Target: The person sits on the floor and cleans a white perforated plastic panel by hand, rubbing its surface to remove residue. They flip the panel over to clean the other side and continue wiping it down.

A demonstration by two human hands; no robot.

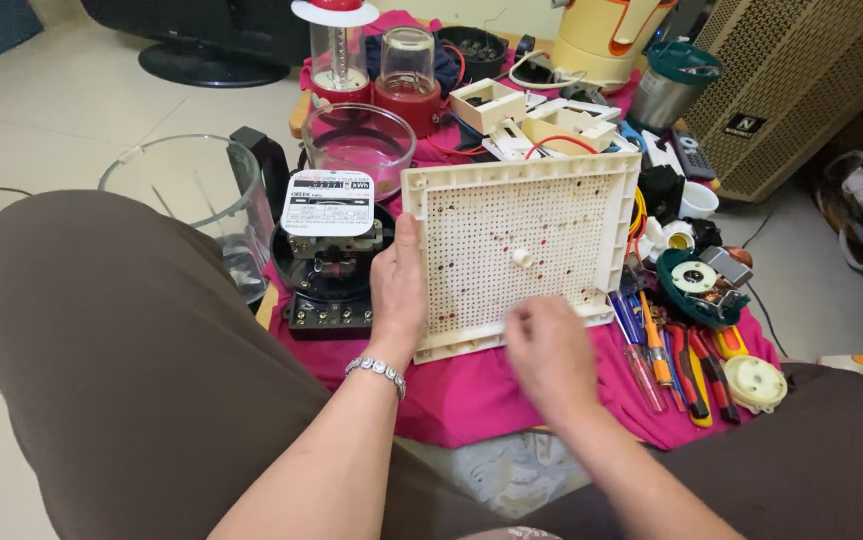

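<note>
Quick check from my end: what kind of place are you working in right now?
Probably a home floor used as a small-appliance repair spot. A pink cloth on the tiles carries screwdrivers, blender jars and an electricity meter, while the left hand steadies a cream perforated panel.

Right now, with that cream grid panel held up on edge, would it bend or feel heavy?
Probably stiff: the panel stays flat though the left hand grips only one edge. Likely light, being thin perforated plastic. It might tip if released, since only its lower edge rests near the right hand.
</note>
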